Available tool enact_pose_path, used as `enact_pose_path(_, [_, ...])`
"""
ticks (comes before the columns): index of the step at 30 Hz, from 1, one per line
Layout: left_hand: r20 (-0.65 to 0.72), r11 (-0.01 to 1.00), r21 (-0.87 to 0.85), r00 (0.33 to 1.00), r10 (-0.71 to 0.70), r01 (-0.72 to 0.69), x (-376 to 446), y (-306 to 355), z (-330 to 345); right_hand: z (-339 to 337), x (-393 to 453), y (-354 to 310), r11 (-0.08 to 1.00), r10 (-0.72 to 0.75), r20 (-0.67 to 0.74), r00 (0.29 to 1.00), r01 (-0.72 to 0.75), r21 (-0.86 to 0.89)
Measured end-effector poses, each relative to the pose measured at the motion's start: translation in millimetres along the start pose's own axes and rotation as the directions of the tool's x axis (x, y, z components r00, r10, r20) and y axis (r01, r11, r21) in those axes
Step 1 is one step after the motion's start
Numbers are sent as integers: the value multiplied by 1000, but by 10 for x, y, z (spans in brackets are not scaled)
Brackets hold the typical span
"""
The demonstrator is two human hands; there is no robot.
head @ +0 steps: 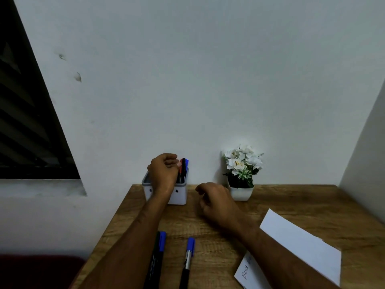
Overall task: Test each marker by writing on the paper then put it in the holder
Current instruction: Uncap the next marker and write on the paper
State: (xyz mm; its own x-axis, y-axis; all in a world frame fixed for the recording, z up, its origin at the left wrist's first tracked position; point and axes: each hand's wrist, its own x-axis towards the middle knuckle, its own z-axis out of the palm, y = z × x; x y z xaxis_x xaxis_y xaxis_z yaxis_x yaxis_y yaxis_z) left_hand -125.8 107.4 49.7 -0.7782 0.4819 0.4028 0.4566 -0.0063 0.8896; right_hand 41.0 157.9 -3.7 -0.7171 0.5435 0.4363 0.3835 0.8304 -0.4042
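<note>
- left hand (164,174) over holder (179,195), fingers curled at the red marker (180,166) standing inside; grip unclear
- right hand (216,202) loosely curled, holding nothing
- 2 blue-capped markers (188,261) on tabletop (291,205)
- paper (300,245) near right

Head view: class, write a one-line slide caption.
Left hand at the marker holder; two blue-capped markers wait beside the paper.

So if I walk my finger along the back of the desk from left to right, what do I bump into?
The white holder with markers standing in it and the left hand over it → the right hand → the little pot of white flowers.
</note>
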Motion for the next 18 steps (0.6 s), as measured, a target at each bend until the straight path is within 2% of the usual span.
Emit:
enact_pose_path(4, [13,998,49,999,38,-38,-227,61,-104,-78,-124,-31,999,11,-56,998,-9,42])
enact_pose_path(6, [78,991,125,996,33,-43,-384,84,-155,-121,-208,-63,999,9,-84,996,-5,48])
enact_pose_path(8, [166,969,248,986,-36,-6,-544,55,-209,-152,-305,-104,999,5,-103,995,0,52])
enact_pose_path(12, [316,843,537,933,-172,-27,-843,-54,-275,-191,-499,-162,997,14,-115,993,-5,80])
enact_pose_path(15, [360,754,654,899,-250,-52,-1063,-23,-319,-213,-641,-204,997,-1,-144,990,12,72])
enact_pose_path(18, [388,680,725,881,-271,-110,-1280,29,-352,-246,-785,-243,998,20,-140,990,-11,66])
